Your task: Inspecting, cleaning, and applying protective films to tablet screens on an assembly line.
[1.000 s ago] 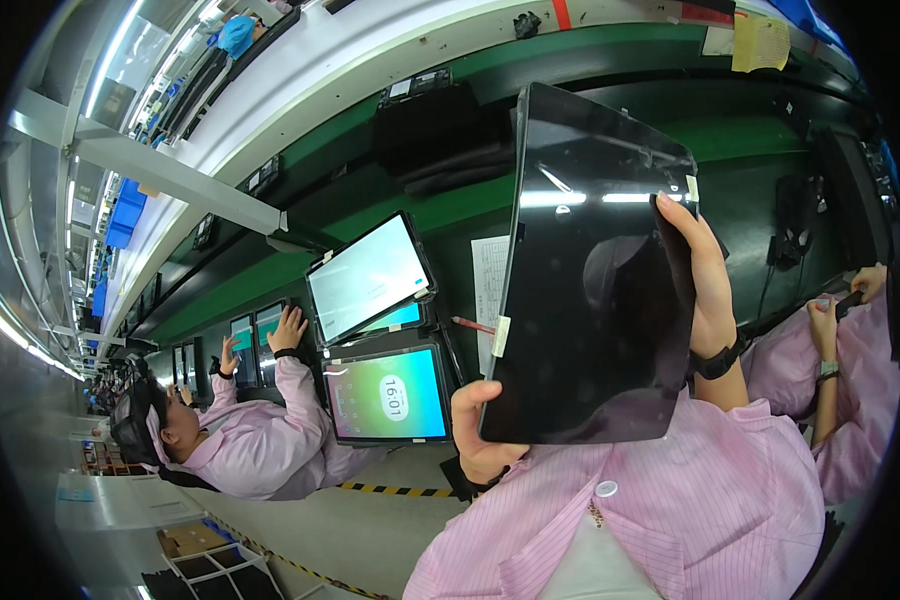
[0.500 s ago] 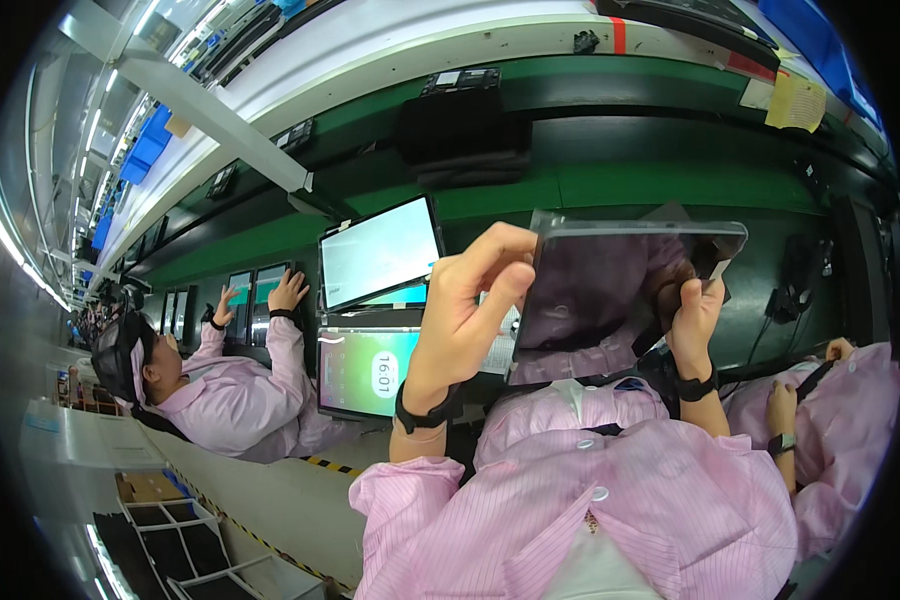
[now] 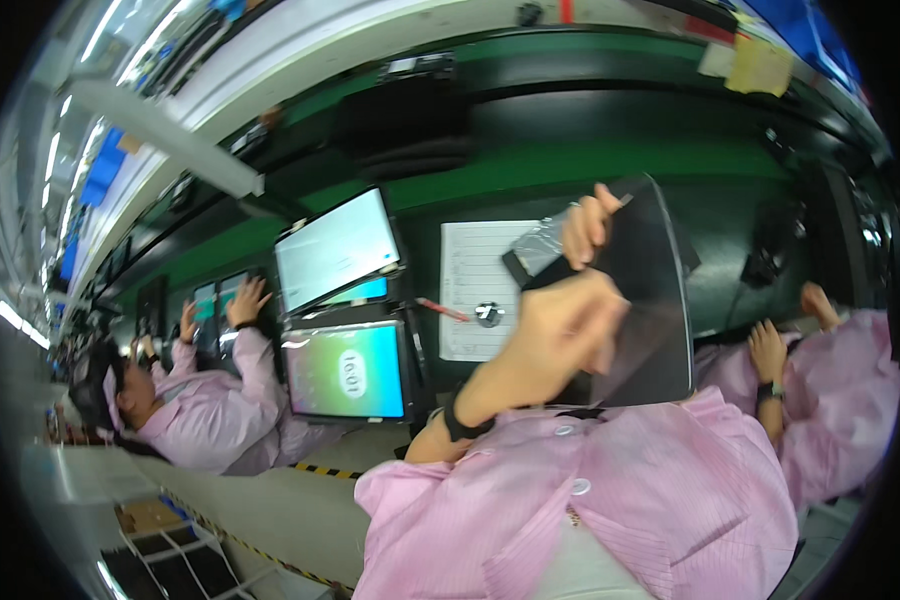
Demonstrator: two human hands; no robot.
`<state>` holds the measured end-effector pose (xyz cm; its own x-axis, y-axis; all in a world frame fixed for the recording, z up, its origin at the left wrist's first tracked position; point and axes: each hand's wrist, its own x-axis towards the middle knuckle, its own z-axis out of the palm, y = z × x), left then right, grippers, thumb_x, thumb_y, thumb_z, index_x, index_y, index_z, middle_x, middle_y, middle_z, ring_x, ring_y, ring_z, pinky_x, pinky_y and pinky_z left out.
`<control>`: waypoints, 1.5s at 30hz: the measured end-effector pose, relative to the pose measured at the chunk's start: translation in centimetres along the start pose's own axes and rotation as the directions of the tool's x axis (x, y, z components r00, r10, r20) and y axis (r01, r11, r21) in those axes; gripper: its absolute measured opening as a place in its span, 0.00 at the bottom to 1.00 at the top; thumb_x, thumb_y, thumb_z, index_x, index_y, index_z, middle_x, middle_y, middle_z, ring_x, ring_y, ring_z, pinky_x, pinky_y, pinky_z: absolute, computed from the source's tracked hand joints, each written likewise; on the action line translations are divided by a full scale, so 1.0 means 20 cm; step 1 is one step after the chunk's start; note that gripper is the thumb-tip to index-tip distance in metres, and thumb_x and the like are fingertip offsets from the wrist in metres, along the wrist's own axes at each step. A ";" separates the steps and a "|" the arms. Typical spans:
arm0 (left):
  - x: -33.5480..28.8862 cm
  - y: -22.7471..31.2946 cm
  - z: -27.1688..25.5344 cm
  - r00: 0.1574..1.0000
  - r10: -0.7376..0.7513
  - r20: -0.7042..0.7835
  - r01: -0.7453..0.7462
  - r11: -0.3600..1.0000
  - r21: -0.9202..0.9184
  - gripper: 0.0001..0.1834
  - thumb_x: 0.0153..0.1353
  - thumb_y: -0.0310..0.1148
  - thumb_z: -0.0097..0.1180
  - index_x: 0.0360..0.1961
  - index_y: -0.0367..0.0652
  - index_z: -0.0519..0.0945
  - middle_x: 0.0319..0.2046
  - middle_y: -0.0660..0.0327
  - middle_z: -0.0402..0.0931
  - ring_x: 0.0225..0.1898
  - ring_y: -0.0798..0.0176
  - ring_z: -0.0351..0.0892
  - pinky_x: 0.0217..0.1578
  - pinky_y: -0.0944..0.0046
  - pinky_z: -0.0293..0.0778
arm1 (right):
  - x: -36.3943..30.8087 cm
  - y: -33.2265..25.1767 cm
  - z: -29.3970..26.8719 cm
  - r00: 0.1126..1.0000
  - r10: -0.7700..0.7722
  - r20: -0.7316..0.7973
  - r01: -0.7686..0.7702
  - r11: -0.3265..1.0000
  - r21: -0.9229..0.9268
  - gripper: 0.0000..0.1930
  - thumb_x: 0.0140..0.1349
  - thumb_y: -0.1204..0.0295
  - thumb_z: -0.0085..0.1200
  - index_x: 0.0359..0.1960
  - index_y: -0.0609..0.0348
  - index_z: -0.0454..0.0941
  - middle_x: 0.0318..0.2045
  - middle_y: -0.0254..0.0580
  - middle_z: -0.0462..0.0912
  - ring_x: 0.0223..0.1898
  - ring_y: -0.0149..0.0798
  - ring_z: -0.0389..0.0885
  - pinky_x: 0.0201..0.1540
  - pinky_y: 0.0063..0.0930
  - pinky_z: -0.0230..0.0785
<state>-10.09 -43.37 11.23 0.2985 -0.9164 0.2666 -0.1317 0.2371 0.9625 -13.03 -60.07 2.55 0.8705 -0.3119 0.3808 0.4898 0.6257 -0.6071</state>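
A dark tablet [image 3: 655,300] is held up in front of my chest, tilted steeply, with its glossy face toward the left. My right hand [image 3: 592,228] grips its far edge with bent fingers, and the tablet hides the forearm. At the near face, my left hand [image 3: 570,325] is blurred, its fingers curled together against the tablet's left side; what they pinch cannot be made out. Behind my hands, a lined paper sheet [image 3: 470,255] lies on the bench with a red pen [image 3: 442,309] and a small round black-and-white item [image 3: 488,314]. A dark flat piece with clear film [image 3: 542,247] lies beside it.
To the left lie a tablet with a white screen [image 3: 335,250] and one with a colourful lit screen [image 3: 345,372]. A co-worker [image 3: 210,400] handles tablets further left; another person's sleeve [image 3: 835,400] is close on the right. A black stack [image 3: 400,130] stands at the back.
The tablet has turned from facing me to a steep tilt. My right hand has gone from its right side to its far edge; my left hand has moved right. The paper sheet is uncovered.
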 end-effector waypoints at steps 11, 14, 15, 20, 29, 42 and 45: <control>-0.06 -0.09 -0.14 0.898 -0.176 -0.403 0.152 0.984 -0.092 0.13 0.66 0.27 0.40 0.22 0.38 0.66 0.15 0.65 0.64 0.14 0.76 0.61 0.15 0.77 0.58 | 0.10 0.02 0.10 0.849 -0.240 0.471 -0.017 0.878 0.478 0.28 0.71 0.63 0.09 0.20 0.51 0.66 0.16 0.38 0.68 0.18 0.39 0.66 0.29 0.28 0.61; -0.06 -0.09 -0.15 0.900 -0.068 -0.430 0.078 0.997 0.006 0.13 0.66 0.27 0.41 0.22 0.38 0.66 0.15 0.66 0.64 0.15 0.77 0.61 0.15 0.76 0.58 | 0.15 0.03 0.06 0.810 -0.282 0.514 -0.001 0.877 0.481 0.28 0.71 0.63 0.09 0.21 0.51 0.66 0.17 0.38 0.68 0.18 0.39 0.67 0.29 0.29 0.60; -0.07 -0.08 -0.16 0.893 -0.058 -0.446 0.100 0.992 0.073 0.13 0.66 0.27 0.41 0.23 0.38 0.66 0.15 0.66 0.64 0.15 0.77 0.60 0.16 0.76 0.57 | 0.17 0.03 0.06 0.799 -0.300 0.522 0.008 0.872 0.489 0.28 0.71 0.63 0.09 0.21 0.51 0.66 0.17 0.39 0.68 0.18 0.39 0.67 0.29 0.29 0.61; -0.09 -0.10 -0.21 0.886 0.009 -0.464 0.052 0.991 0.120 0.13 0.66 0.29 0.42 0.23 0.39 0.67 0.15 0.66 0.64 0.15 0.77 0.59 0.16 0.77 0.54 | 0.25 0.05 0.07 0.726 -0.393 0.565 0.064 0.856 0.513 0.29 0.70 0.64 0.08 0.22 0.51 0.67 0.18 0.39 0.69 0.20 0.39 0.68 0.30 0.28 0.61; -0.04 -0.04 -0.24 0.890 0.077 -0.450 0.001 0.985 0.170 0.13 0.66 0.29 0.43 0.22 0.39 0.68 0.15 0.67 0.63 0.15 0.77 0.58 0.17 0.77 0.53 | 0.32 0.02 0.09 0.575 -0.548 0.607 0.065 0.771 0.634 0.30 0.69 0.65 0.06 0.25 0.52 0.69 0.20 0.41 0.71 0.22 0.38 0.70 0.32 0.27 0.63; 0.05 0.06 -0.24 0.899 0.120 -0.420 -0.027 0.975 0.220 0.13 0.66 0.31 0.42 0.24 0.38 0.68 0.16 0.67 0.63 0.17 0.77 0.59 0.18 0.76 0.53 | 0.30 0.02 0.03 0.680 -0.487 0.548 0.056 0.780 0.624 0.31 0.69 0.65 0.08 0.25 0.54 0.73 0.20 0.43 0.72 0.21 0.39 0.72 0.31 0.28 0.64; 0.02 0.06 -0.21 0.890 0.168 -0.423 -0.118 0.983 0.142 0.11 0.64 0.29 0.44 0.23 0.38 0.68 0.18 0.64 0.66 0.19 0.73 0.62 0.20 0.74 0.57 | 0.25 -0.01 -0.13 0.809 -0.279 0.517 0.046 0.908 0.417 0.28 0.71 0.59 0.17 0.20 0.54 0.69 0.16 0.43 0.70 0.16 0.41 0.67 0.23 0.29 0.62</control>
<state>-6.20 -42.10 12.78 0.6435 -0.6397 0.4204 -0.2991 0.2954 0.9073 -8.62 -63.55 2.75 0.5425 -0.0569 0.8381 0.4640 0.8520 -0.2426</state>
